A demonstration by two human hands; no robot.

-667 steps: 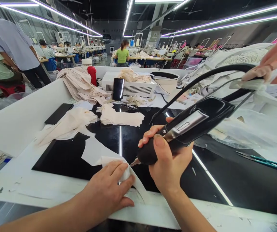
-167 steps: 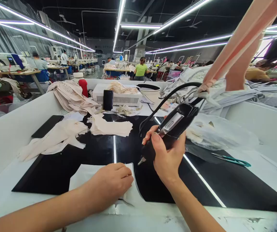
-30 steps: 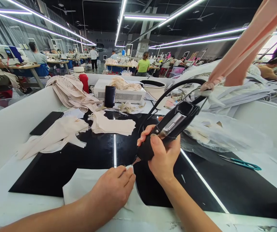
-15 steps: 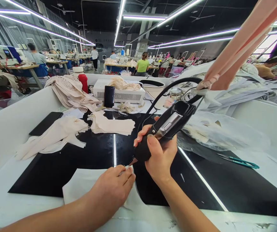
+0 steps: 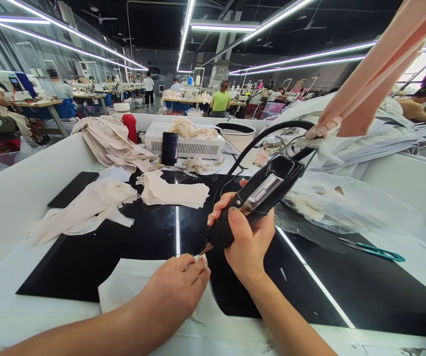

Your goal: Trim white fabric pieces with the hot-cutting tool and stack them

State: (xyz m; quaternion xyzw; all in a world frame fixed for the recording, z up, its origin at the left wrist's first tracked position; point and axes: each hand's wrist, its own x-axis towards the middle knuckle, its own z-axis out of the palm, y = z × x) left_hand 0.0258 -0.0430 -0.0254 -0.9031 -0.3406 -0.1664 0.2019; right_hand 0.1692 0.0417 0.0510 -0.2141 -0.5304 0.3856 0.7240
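My right hand (image 5: 250,242) is wrapped round a black corded handheld tool (image 5: 266,190) with a metal plate on its side, held at a slant. The tool's narrow copper-coloured tip (image 5: 207,246) points down at the edge of a pale fabric piece (image 5: 127,279), right by my left fingertips. Whether the tip touches the cloth I cannot tell. My left hand (image 5: 183,287) has its fingers closed on the fabric's upper right corner and covers much of the piece. A cable (image 5: 248,148) loops from the tool's rear, near a knotted peach cloth strip (image 5: 376,74) hanging from above.
On the black mat (image 5: 86,267) lie stacked cream fabric pieces (image 5: 175,190), a loose cream pile (image 5: 86,207) and green-handled snips (image 5: 378,252). Farther back stand a white vented box (image 5: 186,143), a phone (image 5: 169,148) and a glass jar (image 5: 272,144). A clear plastic bag (image 5: 350,200) lies right.
The whole view has shifted slightly. Both hands, the tool and the fabric keep nearly the same positions relative to each other.
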